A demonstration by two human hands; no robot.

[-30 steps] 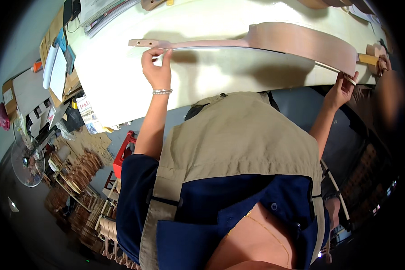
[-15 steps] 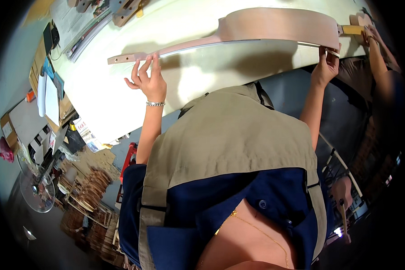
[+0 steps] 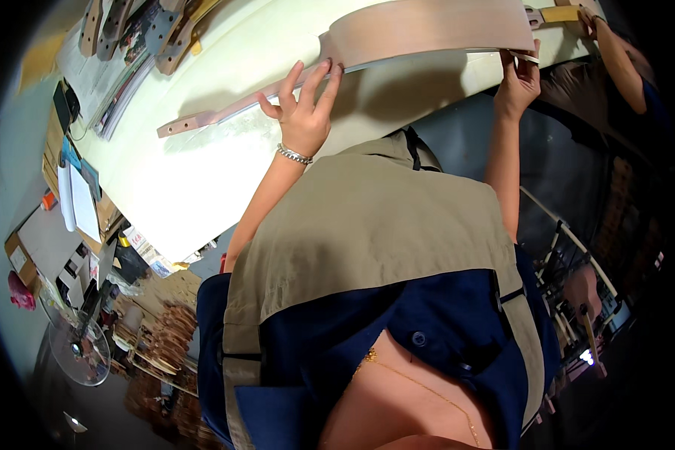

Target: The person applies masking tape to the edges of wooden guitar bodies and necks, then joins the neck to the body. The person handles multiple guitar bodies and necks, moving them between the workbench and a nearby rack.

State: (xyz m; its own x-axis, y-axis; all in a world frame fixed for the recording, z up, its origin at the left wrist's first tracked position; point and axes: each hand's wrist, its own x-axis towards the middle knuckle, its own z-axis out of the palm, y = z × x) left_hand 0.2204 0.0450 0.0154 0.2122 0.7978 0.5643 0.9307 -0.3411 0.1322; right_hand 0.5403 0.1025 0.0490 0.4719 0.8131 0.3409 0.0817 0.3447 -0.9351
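by the table's [image 3: 172,195] near edge, the right hand [image 3: 519,86] pinches a strip [image 3: 528,57] at the guitar's [image 3: 427,30] tail, seemingly steadying both; the left hand [image 3: 304,120], splayed, touches where neck meets body.

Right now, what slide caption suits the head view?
Left hand at the neck end of a wooden guitar body, right hand at the other end.

We hold both arms [image 3: 505,165] out ahead, our left hand [image 3: 305,116] with fingers fanned and lightly bent, our right hand [image 3: 519,88] with fingers curled in.
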